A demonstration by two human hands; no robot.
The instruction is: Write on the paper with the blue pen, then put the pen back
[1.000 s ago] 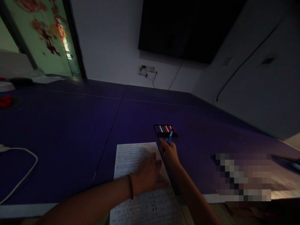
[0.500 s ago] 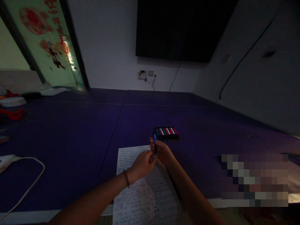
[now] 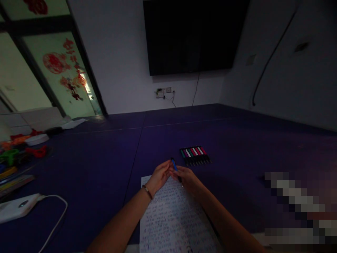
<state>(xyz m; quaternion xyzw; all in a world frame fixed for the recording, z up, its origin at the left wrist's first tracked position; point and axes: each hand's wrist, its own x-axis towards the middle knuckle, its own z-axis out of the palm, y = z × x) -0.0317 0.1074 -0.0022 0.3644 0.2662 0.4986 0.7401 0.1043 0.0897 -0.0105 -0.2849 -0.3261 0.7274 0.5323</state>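
Note:
My right hand [image 3: 186, 178] grips a blue pen [image 3: 174, 166] above the top edge of a handwritten sheet of paper [image 3: 173, 218]. My left hand [image 3: 159, 175], with a band on its wrist, has its fingertips pinched on the upper end of the same pen. Both hands meet over the purple table [image 3: 100, 165]. A row of several coloured pens [image 3: 194, 155] lies on the table just beyond and to the right of my hands.
A white device with a cable [image 3: 18, 207] lies at the near left. Coloured items [image 3: 15, 151] sit at the far left edge. A dark screen [image 3: 192, 35] hangs on the wall behind. A blurred patch covers the near right.
My left hand has lifted off the paper and come up to the pen. My right hand drew the pen back from the row of pens. The view has tilted upward.

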